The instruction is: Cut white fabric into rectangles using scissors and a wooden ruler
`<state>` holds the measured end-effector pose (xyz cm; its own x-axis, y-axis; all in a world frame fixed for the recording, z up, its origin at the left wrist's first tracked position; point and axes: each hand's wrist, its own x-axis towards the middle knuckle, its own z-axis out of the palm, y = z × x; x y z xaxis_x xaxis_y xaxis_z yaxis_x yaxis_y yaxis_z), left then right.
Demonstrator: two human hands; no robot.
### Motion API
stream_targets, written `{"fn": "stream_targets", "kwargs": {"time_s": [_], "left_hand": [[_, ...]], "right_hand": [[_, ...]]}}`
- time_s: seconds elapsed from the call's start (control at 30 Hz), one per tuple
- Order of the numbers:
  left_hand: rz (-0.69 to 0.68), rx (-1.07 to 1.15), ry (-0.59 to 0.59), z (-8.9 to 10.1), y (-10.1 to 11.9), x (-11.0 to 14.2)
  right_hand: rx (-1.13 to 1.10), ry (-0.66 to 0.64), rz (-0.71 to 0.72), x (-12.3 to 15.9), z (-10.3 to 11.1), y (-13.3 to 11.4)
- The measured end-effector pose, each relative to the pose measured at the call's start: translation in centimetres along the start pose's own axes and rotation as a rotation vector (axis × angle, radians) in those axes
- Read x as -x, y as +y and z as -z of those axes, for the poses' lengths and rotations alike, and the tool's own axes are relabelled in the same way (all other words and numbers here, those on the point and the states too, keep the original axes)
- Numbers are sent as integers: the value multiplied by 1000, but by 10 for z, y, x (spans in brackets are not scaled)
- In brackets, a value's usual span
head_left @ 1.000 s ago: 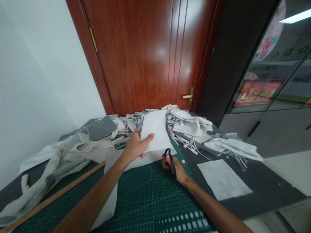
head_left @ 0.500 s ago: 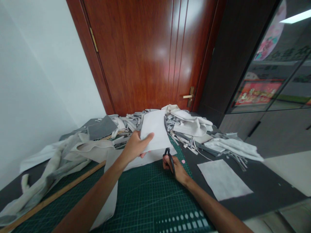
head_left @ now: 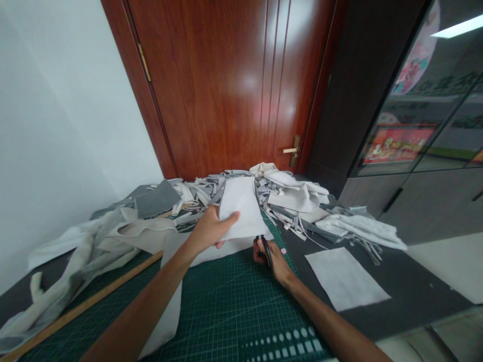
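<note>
My left hand (head_left: 213, 226) pinches the left edge of a white piece of fabric (head_left: 243, 203), thumb on top and fingers beneath. The piece is held raised and tilted toward me over the cutting area. My right hand (head_left: 273, 259) grips black-handled scissors (head_left: 267, 251), whose blades point away from me at the near right corner of that fabric; most of the blades are hidden. Under both hands lies a larger off-white fabric sheet (head_left: 171, 296), partly spread over the green cutting mat (head_left: 234, 301).
Scrap strips and folded cloth (head_left: 298, 193) are heaped along the back by the wooden door (head_left: 211, 90). A square white fabric piece (head_left: 345, 279) lies at right on the dark table (head_left: 422, 301). A wooden stick (head_left: 94, 296) and crumpled fabric (head_left: 75, 271) lie left.
The held white fabric has dipped, its far edge lower and its near edge now against the scissors. The scissors' handles look closer together. The camera view has shifted slightly.
</note>
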<state>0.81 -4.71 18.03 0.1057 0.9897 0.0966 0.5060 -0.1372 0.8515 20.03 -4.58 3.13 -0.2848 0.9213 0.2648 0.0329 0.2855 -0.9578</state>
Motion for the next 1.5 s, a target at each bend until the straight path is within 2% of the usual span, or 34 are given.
{"fn": "stream_targets", "kwargs": {"time_s": [0.2,0.4,0.73,1.5], "left_hand": [[4,-47,-76,-5,-2,1],[7,-56,-89,-4,-3,1],[-38,-64,-152,-4,-6,-1],[-21,-57,-92,-3,-2,2]], "right_hand": [[-3,-31,48,0,5,4],[18,-51,43,-1,5,9],[1,-13,50,0,3,8],[15,65,29,-3,2,1]]}}
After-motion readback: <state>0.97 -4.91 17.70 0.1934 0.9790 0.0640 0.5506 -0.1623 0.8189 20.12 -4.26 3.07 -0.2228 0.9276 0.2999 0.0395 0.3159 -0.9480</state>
